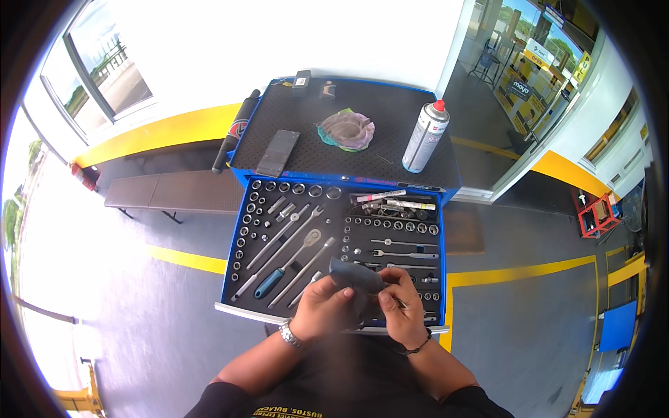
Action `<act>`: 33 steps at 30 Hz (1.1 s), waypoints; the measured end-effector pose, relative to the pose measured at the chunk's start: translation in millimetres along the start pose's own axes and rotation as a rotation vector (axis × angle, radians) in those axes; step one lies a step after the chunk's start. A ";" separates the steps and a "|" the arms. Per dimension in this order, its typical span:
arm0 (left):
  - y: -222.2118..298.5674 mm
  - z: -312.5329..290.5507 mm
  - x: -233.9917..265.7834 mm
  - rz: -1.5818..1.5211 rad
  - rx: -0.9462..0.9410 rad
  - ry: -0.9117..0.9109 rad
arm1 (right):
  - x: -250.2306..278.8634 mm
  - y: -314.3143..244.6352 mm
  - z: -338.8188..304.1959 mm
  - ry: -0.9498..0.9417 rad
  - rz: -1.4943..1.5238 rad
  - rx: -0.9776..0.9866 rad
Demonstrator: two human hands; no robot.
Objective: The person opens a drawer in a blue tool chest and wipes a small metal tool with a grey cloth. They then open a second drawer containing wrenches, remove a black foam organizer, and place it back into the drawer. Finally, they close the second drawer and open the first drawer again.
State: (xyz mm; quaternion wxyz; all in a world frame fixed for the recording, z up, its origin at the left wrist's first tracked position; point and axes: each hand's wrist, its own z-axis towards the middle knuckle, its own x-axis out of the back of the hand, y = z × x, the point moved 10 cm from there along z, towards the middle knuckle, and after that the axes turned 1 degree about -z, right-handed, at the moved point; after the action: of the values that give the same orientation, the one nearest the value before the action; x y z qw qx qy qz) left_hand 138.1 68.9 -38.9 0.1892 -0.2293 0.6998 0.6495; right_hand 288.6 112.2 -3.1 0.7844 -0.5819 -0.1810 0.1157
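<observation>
Over the front of an open tool drawer, my left hand is closed on a dark grey cloth. My right hand pinches the cloth's other side, fingers bent; a thin metal piece shows at these fingers, too small to name. Beneath and beyond my hands, the drawer's dark foam holds rows of sockets, long bars and a ratchet with a blue handle. Loose pens or markers lie across tools at its far right. My hands hide part of the front tools.
On the blue cabinet's black top stand a spray can with a red cap, a crumpled multicoloured rag and a dark phone. A long bench is at left. A red cart stands far right.
</observation>
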 end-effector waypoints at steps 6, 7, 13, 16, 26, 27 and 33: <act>22.5 -9.3 3.1 0.155 -0.059 -0.043 | -4.6 -31.1 14.8 -0.111 -0.065 0.154; 24.7 -10.7 1.2 0.173 -0.063 -0.078 | -3.4 -29.3 16.2 -0.128 -0.010 0.165; 35.3 -19.5 -2.9 0.223 -0.174 -0.132 | -3.3 -47.2 17.3 -0.123 0.329 0.105; 22.0 -21.0 5.0 -0.050 -0.079 -0.035 | -0.5 -60.7 14.9 -0.094 0.329 0.160; 11.0 -22.9 6.9 -0.386 0.061 0.029 | 10.1 -67.1 4.6 0.017 0.310 0.198; 11.3 -23.9 6.1 -0.384 0.058 0.018 | 10.4 -66.5 4.0 0.022 0.312 0.202; 13.3 -28.1 1.2 -0.376 0.030 -0.035 | 9.1 -65.2 2.5 0.016 0.312 0.207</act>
State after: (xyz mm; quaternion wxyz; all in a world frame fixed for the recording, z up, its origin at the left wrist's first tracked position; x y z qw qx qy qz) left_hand 130.5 41.6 -26.3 0.3230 -0.3419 0.6508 0.5961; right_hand 293.9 98.6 61.1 0.8140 -0.5200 -0.0696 0.2492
